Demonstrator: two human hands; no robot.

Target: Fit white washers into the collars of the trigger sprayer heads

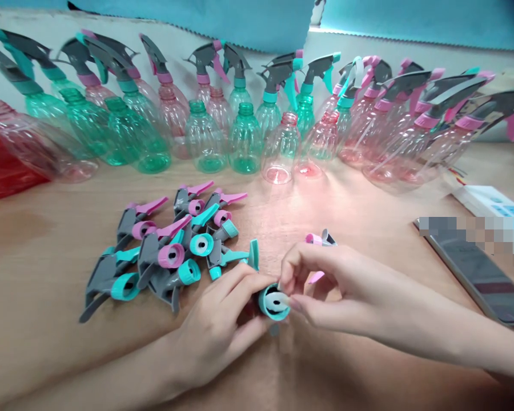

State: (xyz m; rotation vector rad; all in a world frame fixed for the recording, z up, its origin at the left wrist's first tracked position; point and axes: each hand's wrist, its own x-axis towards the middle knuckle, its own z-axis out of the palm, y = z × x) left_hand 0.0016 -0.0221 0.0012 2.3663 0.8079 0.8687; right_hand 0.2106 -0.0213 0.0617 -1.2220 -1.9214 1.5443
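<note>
My left hand (pixel 223 314) is closed around a trigger spray head, whose teal collar (pixel 264 308) faces up toward me. Most of this spray head's body is hidden by my fingers. A white washer (pixel 270 301) with a dark hole in its middle sits tilted in the collar's mouth. My right hand (pixel 332 285) pinches the washer's right edge between thumb and fingers. Partly hidden behind my right hand lies a spray head with a pink collar (pixel 312 238). Left of my hands is a pile of grey spray heads (pixel 148 251) with pink or teal triggers and collars.
Along the back stand clear green bottles (pixel 245 142) and pink bottles (pixel 282 148), several with spray heads fitted and several with open necks. A phone (pixel 471 268) and a white box (pixel 492 200) lie at the right. A red bag (pixel 8 165) is at the left edge.
</note>
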